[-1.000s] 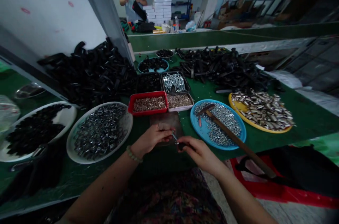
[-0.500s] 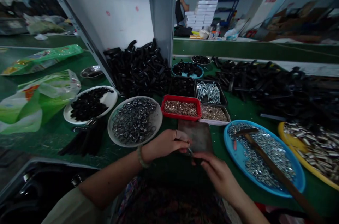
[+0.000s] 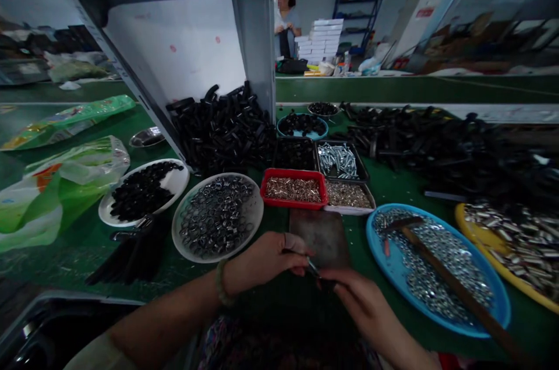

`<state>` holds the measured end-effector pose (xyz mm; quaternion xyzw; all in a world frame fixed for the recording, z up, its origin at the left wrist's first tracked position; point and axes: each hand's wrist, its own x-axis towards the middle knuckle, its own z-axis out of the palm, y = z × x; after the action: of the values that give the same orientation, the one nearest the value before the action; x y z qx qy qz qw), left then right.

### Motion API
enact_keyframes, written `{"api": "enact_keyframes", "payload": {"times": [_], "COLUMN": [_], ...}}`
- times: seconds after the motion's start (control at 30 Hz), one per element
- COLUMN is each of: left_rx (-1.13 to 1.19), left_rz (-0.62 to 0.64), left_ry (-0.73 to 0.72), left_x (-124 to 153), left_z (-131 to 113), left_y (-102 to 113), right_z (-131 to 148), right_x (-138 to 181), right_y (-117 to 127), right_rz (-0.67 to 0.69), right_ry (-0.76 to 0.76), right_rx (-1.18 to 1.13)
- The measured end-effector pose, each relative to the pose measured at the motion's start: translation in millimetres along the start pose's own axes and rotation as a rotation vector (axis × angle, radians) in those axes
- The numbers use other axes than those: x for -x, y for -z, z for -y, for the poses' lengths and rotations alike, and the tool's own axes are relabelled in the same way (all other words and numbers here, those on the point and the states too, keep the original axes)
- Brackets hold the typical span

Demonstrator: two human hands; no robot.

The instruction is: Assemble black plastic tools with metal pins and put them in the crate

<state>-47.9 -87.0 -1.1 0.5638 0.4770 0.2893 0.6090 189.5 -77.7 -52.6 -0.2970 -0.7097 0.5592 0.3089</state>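
My left hand (image 3: 273, 259), with a beaded bracelet at the wrist and a wrap on one finger, is closed on a slim silvery metal piece (image 3: 312, 268). The lower end of that piece meets the fingertips of my right hand (image 3: 356, 297). My right hand is closed too, pinching a small dark part (image 3: 326, 285) whose shape is mostly hidden in shadow. Both hands meet just in front of a flat dark metal plate (image 3: 318, 236) on the green table. Behind the plate are a red tray (image 3: 293, 205) of small copper-coloured pieces and a pale tray (image 3: 349, 210) of similar bits.
A blue tray (image 3: 441, 326) of small metal parts holds a hammer (image 3: 449, 265). Metal rings fill a round plate (image 3: 179, 242) at left. Screws (image 3: 338, 160) lie in a black tray. Black curved parts (image 3: 222, 131) are heaped behind. A person (image 3: 286, 14) stands across the tables.
The camera has tilted up a little, so the whole scene sits lower in view. My hands stay together on the same pieces. The person at the back shows more fully.
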Motion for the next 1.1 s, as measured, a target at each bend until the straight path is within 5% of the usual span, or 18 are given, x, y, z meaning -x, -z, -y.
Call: {"api": "enact_keyframes", "payload": {"times": [0.07, 0.13, 0.37, 0.5, 0.67, 0.87, 1.0, 1.1], "left_rx": [0.032, 0.089, 0.045, -0.164, -0.359, 0.095, -0.073, -0.060], "left_rz": [0.042, 0.062, -0.115, -0.235, -0.336, 0.030, -0.149, -0.039], "left_ry": [0.064, 0.071, -0.152, -0.293, -0.316, -0.253, -0.293, -0.329], "left_x": [-2, -6, -11, -8, -10, 3, 11, 4], "left_z": [2, 3, -1, 6, 10, -9, -19, -19], "left_y": [2, 3, -7, -16, -12, -6, -6, 8], "right_z": [7, 9, -6, -4, -7, -27, -28, -32], "right_x": [4, 3, -14, -14, -14, -13, -15, -15], "right_y": [8, 7, -31, -29, -22, -24, -18, -13], "right_rz": [0.096, 0.096, -0.251, -0.247, -0.272, -0.274, -0.354, -0.335], "right_ry": [0.103, 0.117, -0.308, -0.443, -0.403, -0.306, -0.271, -0.317], "right_rx": [0.263, 0.264, -0.959, -1.214, -1.138, -0.821, -0.679, -0.566]}}
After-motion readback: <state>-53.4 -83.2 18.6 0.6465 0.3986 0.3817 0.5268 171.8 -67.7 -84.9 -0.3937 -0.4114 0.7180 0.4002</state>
